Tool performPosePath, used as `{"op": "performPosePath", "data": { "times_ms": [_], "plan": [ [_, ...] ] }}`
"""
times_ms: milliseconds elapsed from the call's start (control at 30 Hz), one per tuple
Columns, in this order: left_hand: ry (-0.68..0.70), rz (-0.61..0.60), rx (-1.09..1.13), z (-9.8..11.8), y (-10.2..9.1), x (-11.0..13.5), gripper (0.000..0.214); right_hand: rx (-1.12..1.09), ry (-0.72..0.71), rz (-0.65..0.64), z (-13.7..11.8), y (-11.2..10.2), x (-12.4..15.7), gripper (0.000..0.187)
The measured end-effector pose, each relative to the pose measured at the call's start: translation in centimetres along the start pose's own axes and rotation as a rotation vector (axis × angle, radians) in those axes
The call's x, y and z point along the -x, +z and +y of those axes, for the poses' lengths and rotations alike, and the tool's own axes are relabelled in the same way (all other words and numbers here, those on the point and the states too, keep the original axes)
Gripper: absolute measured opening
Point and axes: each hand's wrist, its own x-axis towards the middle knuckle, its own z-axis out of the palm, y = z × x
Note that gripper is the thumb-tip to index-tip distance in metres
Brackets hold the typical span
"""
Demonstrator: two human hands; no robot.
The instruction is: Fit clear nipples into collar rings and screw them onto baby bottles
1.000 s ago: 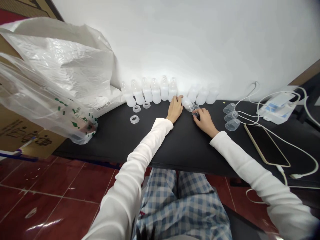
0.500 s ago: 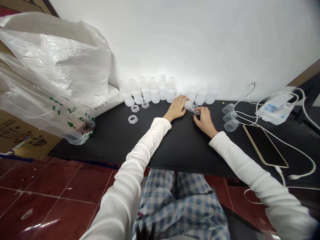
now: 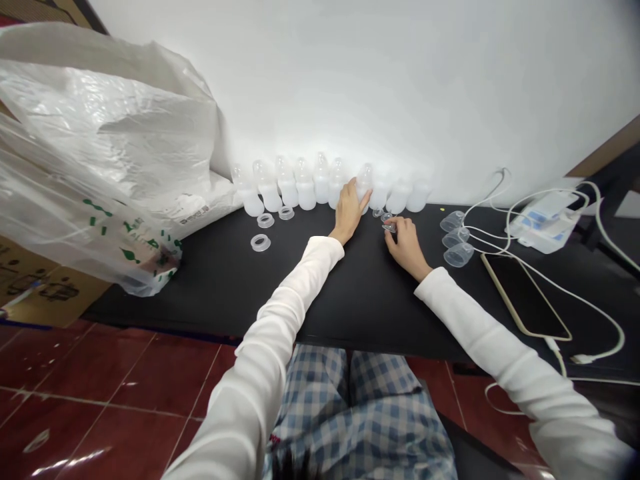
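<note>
Forward, left hand (image 3: 349, 213) open against a bottle (image 3: 365, 177), right fingers (image 3: 396, 223) pinching a clear piece (image 3: 389, 227)

Fingers over small clear parts
The right hand (image 3: 407, 245) covers a clear piece (image 3: 389, 227) — too small to tell its shape — the left hand (image 3: 349, 213) hides a frosted bottle (image 3: 365, 179) partly; a plastic bag (image 3: 90, 147) runs off the left edge.

Along the back of the bench (image 3: 210, 300), the row of white bottles (image 3: 305, 190) stands like a wall just in front of the left hand (image 3: 350, 212), so the way forward is closed there. On the right side, three clear plastic cups (image 3: 459, 255) and white cables (image 3: 575, 298) stand in the way, but there is room to pass between the right hand (image 3: 407, 240) and the cups. Further left, a big plastic bag (image 3: 95, 167) hangs over the bench end
</note>
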Motion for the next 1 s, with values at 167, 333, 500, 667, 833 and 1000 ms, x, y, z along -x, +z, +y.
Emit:
{"op": "performPosePath", "data": {
  "times_ms": [167,333,500,667,833,1000],
  "plan": [
    [0.021,-0.009,-0.025,-0.4,0.5,0.4,0.055,-0.008,0.021,-0.015,-0.1,-0.2,0.1,0.028],
    [0.014,-0.044,-0.051,-0.7,0.1,0.7,0.045,-0.040,0.032,-0.031,0.1,-0.2,0.1,0.029],
    [0.026,-0.152,-0.081,-0.3,-1.0,1.8,0.039,-0.043,0.031,-0.047,0.4,-0.1,0.0,0.029],
    [0.112,-0.227,-0.174,-0.1,-3.8,4.0,0.028,-0.060,0.024,-0.034,0.4,-0.1,-0.1,0.028],
    [0.004,-0.104,-0.454,-1.1,-8.7,6.4,0.036,-0.067,0.040,0.020,0.1,-0.2,-0.2,0.025],
    [-0.231,-0.066,-0.763,-2.7,-12.9,8.2,0.050,-0.101,0.051,0.030,0.0,-0.2,-0.3,0.026]
  ]
}}
